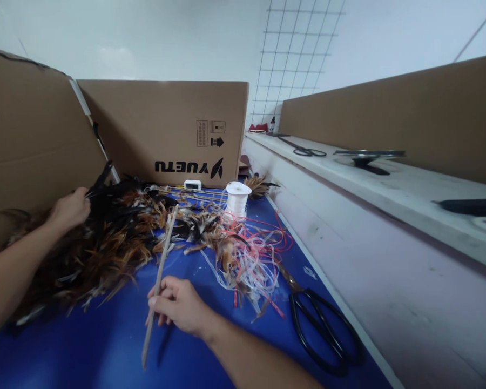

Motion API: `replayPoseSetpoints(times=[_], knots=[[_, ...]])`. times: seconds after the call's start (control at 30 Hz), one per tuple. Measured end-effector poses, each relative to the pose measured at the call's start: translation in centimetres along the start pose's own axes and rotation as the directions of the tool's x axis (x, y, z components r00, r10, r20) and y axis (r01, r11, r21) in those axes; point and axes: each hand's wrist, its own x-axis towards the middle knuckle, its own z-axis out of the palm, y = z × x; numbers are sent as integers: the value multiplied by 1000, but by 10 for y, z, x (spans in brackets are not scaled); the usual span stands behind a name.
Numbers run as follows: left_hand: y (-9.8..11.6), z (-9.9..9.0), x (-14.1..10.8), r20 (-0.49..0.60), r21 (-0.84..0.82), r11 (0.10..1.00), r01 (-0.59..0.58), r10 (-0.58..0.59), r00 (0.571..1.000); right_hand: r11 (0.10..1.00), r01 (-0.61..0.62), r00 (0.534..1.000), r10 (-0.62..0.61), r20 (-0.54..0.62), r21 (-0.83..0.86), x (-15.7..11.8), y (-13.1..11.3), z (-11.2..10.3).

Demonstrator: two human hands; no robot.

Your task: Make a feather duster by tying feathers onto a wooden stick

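Note:
My right hand (pixel 180 305) is closed around a thin, pale wooden stick (pixel 159 281), gripped below its middle and slanting up above the blue table. At the left, my left hand (pixel 71 208) reaches to the back of a heap of brown and black feathers (pixel 109 243). Its fingers are pinched at a black feather (pixel 101 181) that points up and to the right; the fingertips are partly hidden. Right of the stick lies a tangle of white and pink plastic strands (pixel 253 254) with loose feathers mixed in. Behind it stands a white spool (pixel 237 200).
Large black-handled scissors (pixel 319 324) lie at the table's right. Cardboard boxes (pixel 146 124) wall off the back and left. A small white digital device (pixel 193 185) sits at the back. Along the right runs a white ledge (pixel 413 186) bearing smaller scissors (pixel 308 152) and a round stand (pixel 368 156).

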Motion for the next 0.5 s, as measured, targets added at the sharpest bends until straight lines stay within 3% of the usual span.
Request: replayPoseSetpoints(times=[0.2, 0.5], knots=[[-5, -14, 9, -14, -7, 997, 72, -72, 997, 1000, -9, 1000, 9, -10, 5, 0, -1, 1], [-16, -15, 21, -173, -394, 907, 148, -231, 957, 999, -33, 999, 33, -18, -2, 0, -2, 1]])
